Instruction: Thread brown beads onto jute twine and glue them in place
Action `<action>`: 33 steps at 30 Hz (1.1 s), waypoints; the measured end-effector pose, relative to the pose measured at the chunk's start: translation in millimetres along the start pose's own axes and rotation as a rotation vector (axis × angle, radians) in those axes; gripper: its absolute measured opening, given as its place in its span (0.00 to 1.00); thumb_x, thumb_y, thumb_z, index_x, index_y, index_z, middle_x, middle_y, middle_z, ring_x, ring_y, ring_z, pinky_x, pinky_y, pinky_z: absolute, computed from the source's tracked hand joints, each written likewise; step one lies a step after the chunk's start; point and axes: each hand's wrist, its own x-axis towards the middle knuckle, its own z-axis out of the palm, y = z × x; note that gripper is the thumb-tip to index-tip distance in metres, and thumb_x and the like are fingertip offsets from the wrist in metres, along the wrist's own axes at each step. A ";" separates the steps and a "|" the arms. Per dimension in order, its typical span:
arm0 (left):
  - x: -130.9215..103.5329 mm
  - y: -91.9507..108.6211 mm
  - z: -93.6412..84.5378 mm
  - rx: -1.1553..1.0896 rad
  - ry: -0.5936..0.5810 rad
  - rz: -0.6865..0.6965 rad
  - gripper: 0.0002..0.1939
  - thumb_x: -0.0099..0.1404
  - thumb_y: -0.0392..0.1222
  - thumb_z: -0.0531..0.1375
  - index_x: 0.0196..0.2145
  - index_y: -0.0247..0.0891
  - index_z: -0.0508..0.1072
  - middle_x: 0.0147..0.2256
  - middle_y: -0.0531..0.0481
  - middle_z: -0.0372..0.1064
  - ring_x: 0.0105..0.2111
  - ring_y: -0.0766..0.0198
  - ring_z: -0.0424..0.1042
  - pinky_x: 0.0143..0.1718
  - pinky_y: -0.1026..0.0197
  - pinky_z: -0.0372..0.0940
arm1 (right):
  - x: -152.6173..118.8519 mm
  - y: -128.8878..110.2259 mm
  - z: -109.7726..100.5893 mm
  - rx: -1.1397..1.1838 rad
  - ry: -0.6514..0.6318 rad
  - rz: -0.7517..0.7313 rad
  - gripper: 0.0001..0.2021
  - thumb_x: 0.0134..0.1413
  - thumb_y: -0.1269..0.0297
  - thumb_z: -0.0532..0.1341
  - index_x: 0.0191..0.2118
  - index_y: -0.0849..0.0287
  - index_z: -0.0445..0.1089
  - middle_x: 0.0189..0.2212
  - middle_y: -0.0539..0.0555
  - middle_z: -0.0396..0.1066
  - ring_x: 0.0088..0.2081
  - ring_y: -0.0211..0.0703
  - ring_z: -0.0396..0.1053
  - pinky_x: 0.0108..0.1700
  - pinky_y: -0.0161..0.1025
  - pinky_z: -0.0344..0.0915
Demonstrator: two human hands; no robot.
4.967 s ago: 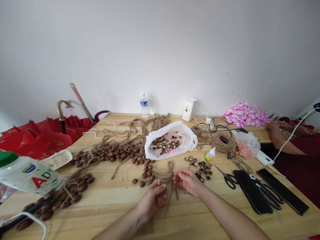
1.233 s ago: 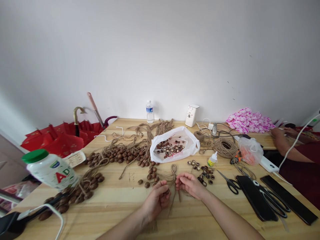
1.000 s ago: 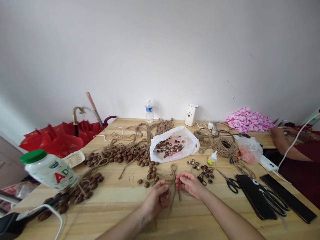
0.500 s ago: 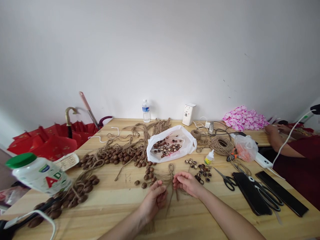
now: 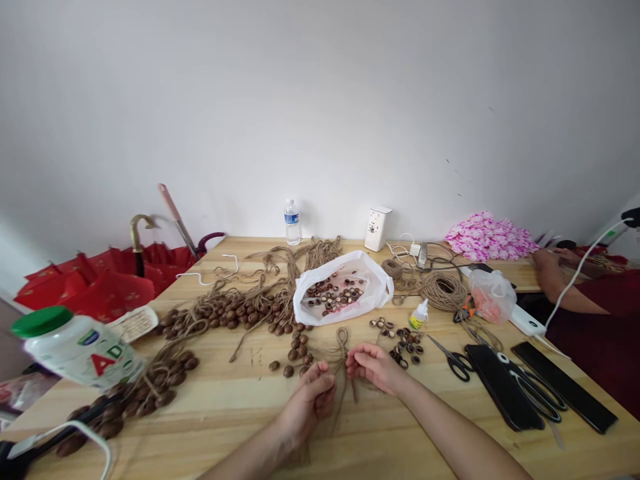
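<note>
A looped bundle of brown twine [image 5: 342, 339] lies on the wooden table in front of me, its loose strands fanning out below the loop. My left hand [image 5: 313, 400] is closed, thumb pressed to the curled fingers, with a strand at its tips. On the other side, my right hand [image 5: 376, 368] pinches the bundle just under the loop, fingers bent inward. Its fingertips partly hide the knot. Whole brown nuts [image 5: 299, 347] lie loose just beyond my left hand. Beyond my right hand are cut, hollow nut shells [image 5: 407, 343].
A white plastic bag [image 5: 345, 290] of shell pieces lies open behind the bundle. Nuts strung on twine [image 5: 240, 308] pile up at left, near a white bottle [image 5: 83, 353]. Scissors [image 5: 453, 360], a glue bottle [image 5: 419, 313] and a twine coil [image 5: 443, 291] lie right. Another person's arm [image 5: 560, 283] rests far right.
My left hand has shifted very slightly, its thumb now a little farther right. My right hand and the twine loop stay in place.
</note>
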 end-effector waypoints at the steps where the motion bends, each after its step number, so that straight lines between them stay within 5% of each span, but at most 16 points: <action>1: -0.1 -0.2 -0.1 -0.001 -0.004 0.002 0.19 0.48 0.38 0.65 0.31 0.42 0.56 0.17 0.63 0.53 0.15 0.76 0.45 0.19 0.66 0.34 | 0.0 0.0 -0.1 0.000 -0.001 0.001 0.14 0.43 0.60 0.69 0.33 0.64 0.72 0.27 0.54 0.73 0.28 0.40 0.71 0.35 0.40 0.65; 33: 1.2 2.2 0.5 -0.045 -0.001 -0.009 0.22 0.47 0.38 0.66 0.27 0.42 0.51 0.17 0.62 0.54 0.15 0.75 0.51 0.19 0.68 0.35 | 0.2 1.1 -0.9 -0.009 0.003 0.009 0.15 0.42 0.59 0.69 0.33 0.64 0.72 0.28 0.54 0.73 0.29 0.40 0.71 0.36 0.41 0.66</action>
